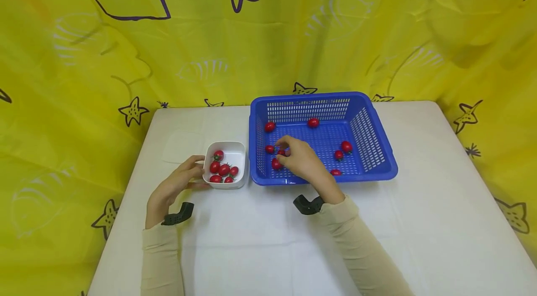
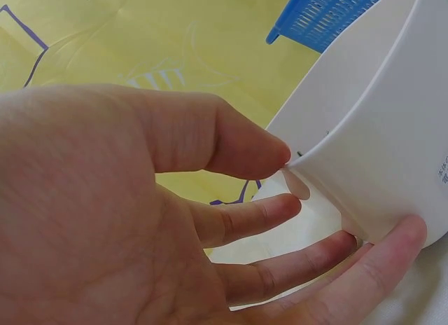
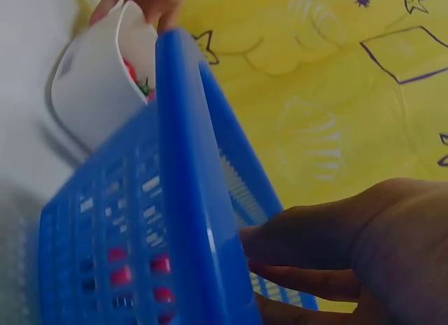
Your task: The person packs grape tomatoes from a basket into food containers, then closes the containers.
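In the head view my left hand [image 1: 178, 184] is at the left side of a small white container [image 1: 241, 151], its fingers touching the wall and corner. Several red cherry tomatoes [image 1: 224, 169] with green stems lie in that container. My right hand [image 1: 304, 158] reaches over the front rim into a blue plastic basket [image 1: 323, 178]. Its thumb and forefinger are apart, around a cherry tomato [image 1: 281, 152] at the basket's left side; contact cannot be told. Close by are another tomato [image 1: 276, 164] and one farther left [image 1: 270, 149]. The basket's rim hides the right fingertips in the right wrist view.
More tomatoes lie in the basket: two along the back, such as one at the back middle [image 1: 313, 122], and several at the right, including one [image 1: 346, 146]. Basket and container stand side by side on a white-covered table [image 1: 251, 258]. A yellow patterned curtain [image 1: 268, 49] hangs behind.
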Demonstrator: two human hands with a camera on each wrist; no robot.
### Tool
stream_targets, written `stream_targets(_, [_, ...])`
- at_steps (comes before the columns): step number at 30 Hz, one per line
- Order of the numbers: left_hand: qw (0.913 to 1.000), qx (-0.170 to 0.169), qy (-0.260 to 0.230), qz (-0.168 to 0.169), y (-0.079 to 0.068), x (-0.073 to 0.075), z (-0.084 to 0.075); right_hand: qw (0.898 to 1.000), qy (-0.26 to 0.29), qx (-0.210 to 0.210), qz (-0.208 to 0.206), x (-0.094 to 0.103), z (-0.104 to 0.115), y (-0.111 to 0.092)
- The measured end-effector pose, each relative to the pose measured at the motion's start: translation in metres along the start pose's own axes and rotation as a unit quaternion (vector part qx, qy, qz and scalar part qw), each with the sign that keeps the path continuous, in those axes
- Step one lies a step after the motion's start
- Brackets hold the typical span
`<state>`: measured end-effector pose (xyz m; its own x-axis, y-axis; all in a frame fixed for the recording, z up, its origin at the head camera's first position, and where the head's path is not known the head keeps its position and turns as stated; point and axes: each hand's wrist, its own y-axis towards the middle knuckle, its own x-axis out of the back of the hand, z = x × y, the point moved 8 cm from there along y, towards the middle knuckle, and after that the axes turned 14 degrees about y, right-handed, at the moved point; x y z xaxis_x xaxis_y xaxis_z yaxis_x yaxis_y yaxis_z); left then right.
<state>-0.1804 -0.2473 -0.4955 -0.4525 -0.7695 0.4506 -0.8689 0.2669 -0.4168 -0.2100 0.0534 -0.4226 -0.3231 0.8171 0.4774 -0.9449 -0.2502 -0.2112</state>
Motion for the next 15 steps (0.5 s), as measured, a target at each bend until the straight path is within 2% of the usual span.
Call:
stream_targets(7, [1.0000,0.000,-0.003,-0.003,0.001,0.001,0.000,0.998,-0.041,-0.018,0.039,0.026,-0.024,-0.009])
stream_targets(15, [1.0000,0.000,-0.004,-0.001,0.001,0.000,0.000,0.991,-0.087,-0.044,0.092,0.052,-0.050,-0.017])
